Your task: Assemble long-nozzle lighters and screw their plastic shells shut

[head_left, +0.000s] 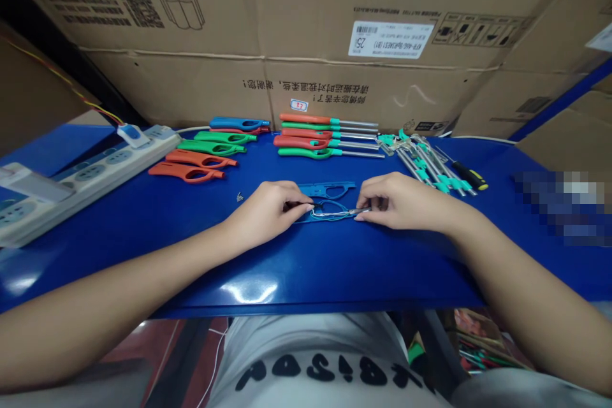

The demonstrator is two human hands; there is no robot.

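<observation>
On the table before me lie two blue lighter handle halves; the farther blue handle half point(340, 190) shows its finger loop. The nearer blue handle half point(329, 217) lies between my hands, partly covered by them. My left hand point(282, 204) is closed, pinching a small black part point(316, 206) at the left of that half. A thin whitish wire point(327, 213) runs from there toward my right hand point(389, 201). The right fingers are closed on a thin metal piece point(359, 210) at the right end of the half; its exact kind is unclear.
Several coloured lighter handles point(196, 172) lie at back left, near a power strip point(100, 172). Assembled lighters point(310, 140) sit at the back middle. Metal tubes with green parts point(425, 162) and a screwdriver point(471, 175) are at right. Small screws point(240, 196) lie left of my hand.
</observation>
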